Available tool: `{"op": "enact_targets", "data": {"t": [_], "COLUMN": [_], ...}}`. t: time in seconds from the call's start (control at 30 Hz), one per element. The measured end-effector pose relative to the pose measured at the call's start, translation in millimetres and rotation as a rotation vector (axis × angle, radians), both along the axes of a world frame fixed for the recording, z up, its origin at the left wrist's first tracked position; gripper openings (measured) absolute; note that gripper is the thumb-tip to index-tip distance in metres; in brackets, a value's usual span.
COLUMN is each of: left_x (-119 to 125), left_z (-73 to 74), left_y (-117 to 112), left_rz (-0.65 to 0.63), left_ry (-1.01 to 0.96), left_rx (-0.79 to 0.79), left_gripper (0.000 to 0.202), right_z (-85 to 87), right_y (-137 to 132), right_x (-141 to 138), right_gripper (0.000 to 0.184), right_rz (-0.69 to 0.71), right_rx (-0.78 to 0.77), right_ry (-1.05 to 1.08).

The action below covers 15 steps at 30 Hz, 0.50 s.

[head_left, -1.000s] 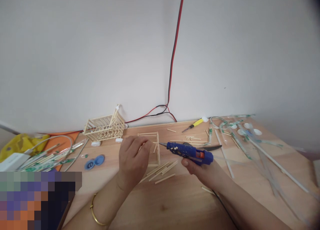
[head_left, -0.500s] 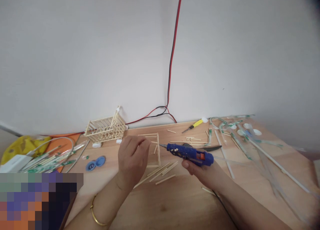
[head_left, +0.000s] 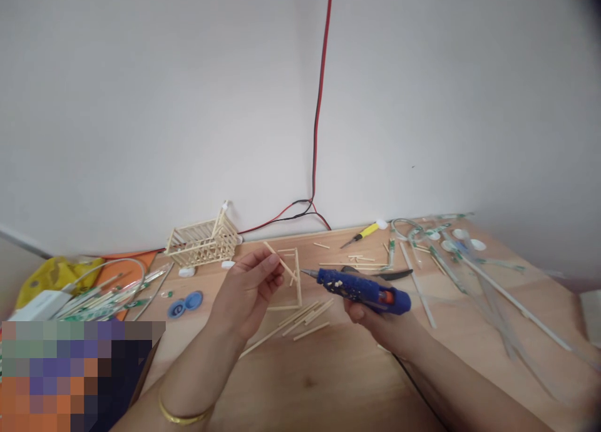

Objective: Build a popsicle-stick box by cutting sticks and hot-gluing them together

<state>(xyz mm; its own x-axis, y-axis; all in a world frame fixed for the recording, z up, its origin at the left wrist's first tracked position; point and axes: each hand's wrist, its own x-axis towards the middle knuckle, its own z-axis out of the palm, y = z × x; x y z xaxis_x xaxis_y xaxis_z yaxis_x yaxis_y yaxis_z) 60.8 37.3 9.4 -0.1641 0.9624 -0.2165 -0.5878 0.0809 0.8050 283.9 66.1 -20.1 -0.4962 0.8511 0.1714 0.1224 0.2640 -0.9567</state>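
My left hand (head_left: pixel 246 288) is raised a little above the wooden table (head_left: pixel 328 382) and pinches a short wooden stick (head_left: pixel 278 259) between thumb and fingers. My right hand (head_left: pixel 387 325) grips a blue glue gun (head_left: pixel 364 289) whose nozzle points left, close to the stick's lower end. Behind the stick a thin frame of glued sticks (head_left: pixel 292 280) lies on the table. Several loose sticks (head_left: pixel 303 319) are scattered just in front of it.
A small stick-built crate (head_left: pixel 201 241) stands near the wall at the left. Blue caps (head_left: pixel 185 304), a yellow screwdriver (head_left: pixel 361 234), a black-handled tool (head_left: pixel 380 273), plastic strips and white caps (head_left: pixel 464 244) lie around. Red and black wires (head_left: pixel 317 138) run down the wall.
My left hand has turned palm-up and lifted a stick off the frame area, holding it slanted. The glue gun has shifted slightly right and lower.
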Motion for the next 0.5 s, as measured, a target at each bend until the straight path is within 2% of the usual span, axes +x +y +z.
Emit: {"op": "enact_targets", "data": {"t": [0.17, 0.5], "left_x": [-3.0, -3.3], "left_z": [-1.6, -2.1], "left_y": [0.1, 1.5], "left_rz": [-0.01, -0.009], "left_ry": [-0.056, -0.069], "left_rx": [0.023, 0.033], "left_gripper": [0.013, 0.012], "right_z": [4.6, 4.6], "right_y": [0.2, 0.4], "right_x": [-2.0, -2.5], "right_gripper": [0.034, 0.032], "right_rz": [0.047, 0.086], "right_rx": [0.127, 0.129], "right_ry": [-0.107, -0.126]}}
